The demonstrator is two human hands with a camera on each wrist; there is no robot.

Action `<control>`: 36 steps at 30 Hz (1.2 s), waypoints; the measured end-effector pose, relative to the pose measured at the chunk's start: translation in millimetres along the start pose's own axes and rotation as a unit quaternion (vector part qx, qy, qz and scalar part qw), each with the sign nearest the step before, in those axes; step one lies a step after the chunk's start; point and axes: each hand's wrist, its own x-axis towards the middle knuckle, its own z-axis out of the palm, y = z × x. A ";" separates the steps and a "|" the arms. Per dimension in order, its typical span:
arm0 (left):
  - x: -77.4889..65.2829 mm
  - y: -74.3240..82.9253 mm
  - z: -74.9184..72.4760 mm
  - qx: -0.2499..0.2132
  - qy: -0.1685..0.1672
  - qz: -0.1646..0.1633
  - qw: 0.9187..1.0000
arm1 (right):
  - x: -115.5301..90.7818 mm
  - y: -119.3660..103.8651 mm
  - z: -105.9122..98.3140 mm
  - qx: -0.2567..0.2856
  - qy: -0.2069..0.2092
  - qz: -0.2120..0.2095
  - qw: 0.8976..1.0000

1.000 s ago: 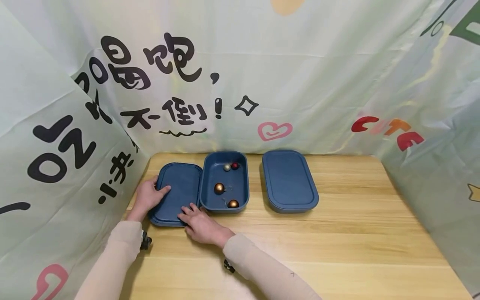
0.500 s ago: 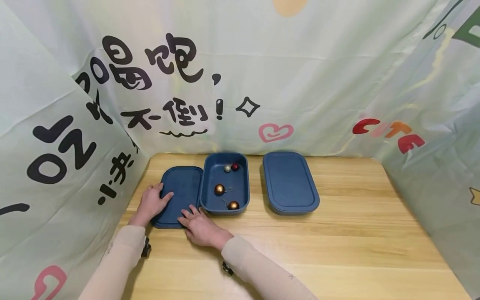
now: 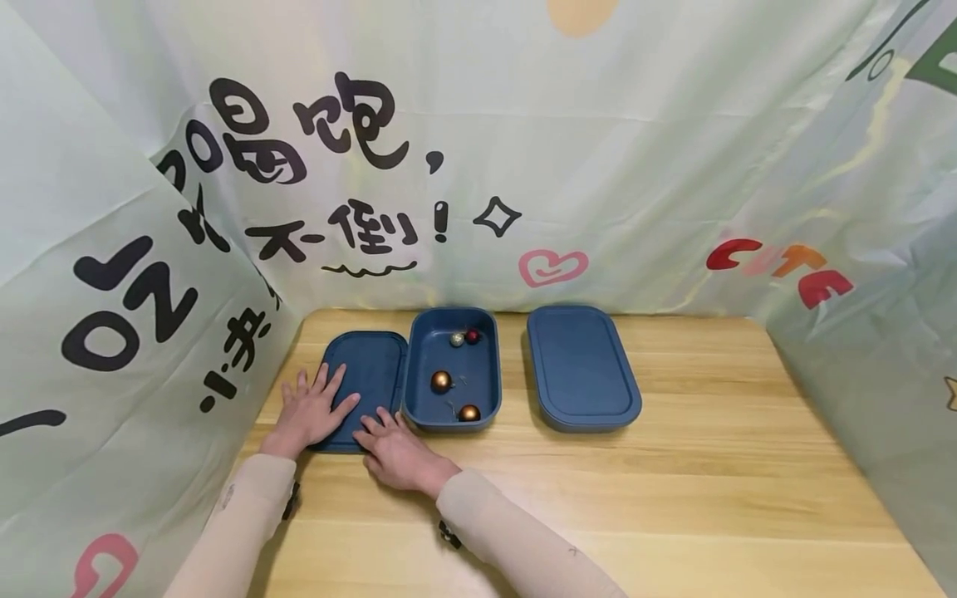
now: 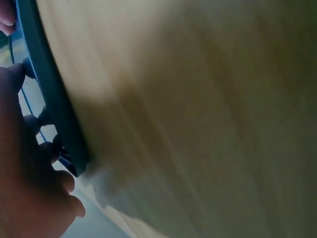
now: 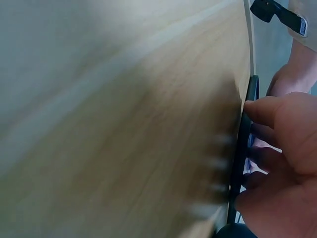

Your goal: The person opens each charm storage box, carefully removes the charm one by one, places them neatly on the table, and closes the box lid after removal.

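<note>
A dark blue rectangular lid lies flat on the table at the left, right beside an open blue box. My left hand rests with spread fingers on the lid's left front part. At the lid's front right corner, my right hand touches it with its fingers stretched forward. Inside the open box are two bronze baubles, one near the middle and one at the front, plus a small pale gold bauble and a small red bauble toward the back.
A second blue box with its lid on stands to the right of the open box, with a gap between them. The wooden table meets printed fabric walls at the back and both sides.
My left hand has shifted from the lid's left edge inward onto its top, its fingers now spread. The right hand stays nearly in place at the front corner.
</note>
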 end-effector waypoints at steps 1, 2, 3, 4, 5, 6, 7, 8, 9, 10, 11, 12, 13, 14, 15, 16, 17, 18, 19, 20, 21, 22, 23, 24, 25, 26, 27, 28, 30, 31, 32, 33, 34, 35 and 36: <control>0.9 -0.3 -0.2 0.003 -0.003 -0.001 1.000 | 0.9 0.3 0.1 0.000 0.000 0.001 1.000; 1.9 -0.4 -0.9 0.004 -0.007 -0.003 1.000 | 1.5 0.7 0.0 0.000 0.001 0.001 1.000; 3.5 -1.0 -1.0 0.004 -0.012 -0.005 1.000 | 2.1 1.0 -0.5 0.002 0.001 0.002 1.000; 4.6 -1.4 -1.4 0.003 -0.016 -0.007 1.000 | 2.9 1.4 -0.6 0.005 0.002 0.002 1.000; 5.8 -2.4 -1.5 0.001 -0.021 -0.010 1.000 | 3.6 1.7 -0.5 0.008 0.003 0.003 1.000; 7.0 -3.9 -1.0 0.001 -0.022 -0.012 1.000 | 4.7 1.9 -0.4 0.013 0.004 0.004 1.000; 7.9 -5.6 0.3 0.002 -0.023 -0.016 1.000 | 5.6 1.8 -0.4 0.021 0.005 0.005 1.000; 8.5 -6.9 1.0 0.001 -0.023 -0.018 1.000 | 6.4 1.7 -0.2 0.029 0.005 0.007 1.000; 8.7 -8.1 1.9 -0.001 -0.022 -0.019 1.000 | 7.5 1.5 0.2 0.037 0.006 0.009 0.999; 8.6 -9.0 2.5 -0.002 -0.021 -0.020 1.000 | 8.5 1.3 0.8 0.045 0.007 0.011 0.999; 9.2 -10.1 3.5 -0.002 -0.022 -0.022 1.000 | 9.4 1.0 1.4 0.052 0.007 0.014 0.999; 9.3 -10.7 3.9 -0.002 -0.022 -0.022 1.000 | 10.1 0.9 2.1 0.057 0.008 0.017 0.998; 9.2 -10.7 4.2 -0.003 -0.023 -0.023 0.999 | 10.3 0.7 2.6 0.062 0.007 0.020 0.998; 9.3 -10.5 3.9 -0.003 -0.024 -0.021 0.999 | 10.5 0.7 3.1 0.062 0.008 0.023 0.998; 9.2 -10.5 3.8 -0.002 -0.026 -0.021 0.999 | 10.6 0.7 3.4 0.062 0.009 0.024 0.998; 9.3 -10.6 3.9 -0.002 -0.026 -0.021 0.999 | 10.3 0.7 3.8 0.061 0.009 0.026 0.998; 9.1 -10.6 3.8 -0.003 -0.027 -0.020 0.999 | 10.0 0.6 4.0 0.058 0.010 0.027 0.998; 8.8 -10.4 3.5 -0.004 -0.027 -0.020 0.999 | 9.4 0.5 4.1 0.056 0.010 0.027 0.998; 8.5 -10.3 3.5 -0.004 -0.027 -0.020 0.999 | 8.6 0.2 3.9 0.054 0.010 0.027 0.998; 8.3 -10.2 3.2 -0.005 -0.027 -0.020 0.999 | 7.7 -0.2 3.7 0.053 0.011 0.027 0.998; 8.0 -10.1 3.0 -0.007 -0.025 -0.020 0.999 | 6.7 -0.7 3.2 0.052 0.013 0.025 0.998; 7.8 -10.0 3.0 -0.008 -0.022 -0.019 1.000 | 5.4 -1.5 2.4 0.053 0.016 0.022 0.998; 7.5 -9.9 2.8 -0.009 -0.019 -0.018 1.000 | 4.1 -2.6 1.2 0.056 0.020 0.020 0.998; 7.3 -10.0 2.7 -0.010 -0.017 -0.018 1.000 | 3.0 -3.6 0.1 0.057 0.026 0.016 0.998; 7.2 -9.8 2.5 -0.009 -0.011 -0.015 1.000 | 1.7 -5.1 -1.7 0.060 0.035 0.010 0.998; 7.6 -9.8 2.2 -0.009 -0.006 -0.013 1.000 | 0.6 -6.7 -3.8 0.060 0.045 0.003 0.997; 8.2 -9.6 1.7 -0.008 0.002 -0.009 1.000 | -0.7 -8.4 -6.4 0.061 0.056 -0.004 0.997; 8.9 -9.2 0.9 -0.008 0.011 -0.005 1.000 | -1.8 -10.0 -9.0 0.061 0.068 -0.011 0.996; 10.9 -6.8 -2.3 -0.011 0.033 0.005 0.999 | -4.2 -12.3 -15.2 0.047 0.096 -0.024 0.994; 12.2 -4.8 -4.7 -0.015 0.048 0.011 0.999 | -5.8 -12.8 -19.1 0.041 0.109 -0.029 0.993; 14.0 -2.9 -7.3 -0.018 0.063 0.019 0.998 | -7.4 -12.6 -22.8 0.032 0.122 -0.032 0.991; 15.4 -0.2 -10.7 -0.023 0.081 0.028 0.996 | -9.2 -11.6 -26.8 0.028 0.135 -0.034 0.990; 16.4 3.4 -14.4 -0.030 0.098 0.035 0.994 | -11.0 -9.9 -30.9 0.024 0.150 -0.036 0.988; 17.4 7.3 -18.2 -0.038 0.115 0.041 0.992 | -13.0 -7.5 -35.2 0.023 0.163 -0.037 0.986; 18.2 11.9 -22.0 -0.046 0.132 0.047 0.989 | -15.1 -4.5 -39.9 0.026 0.176 -0.037 0.983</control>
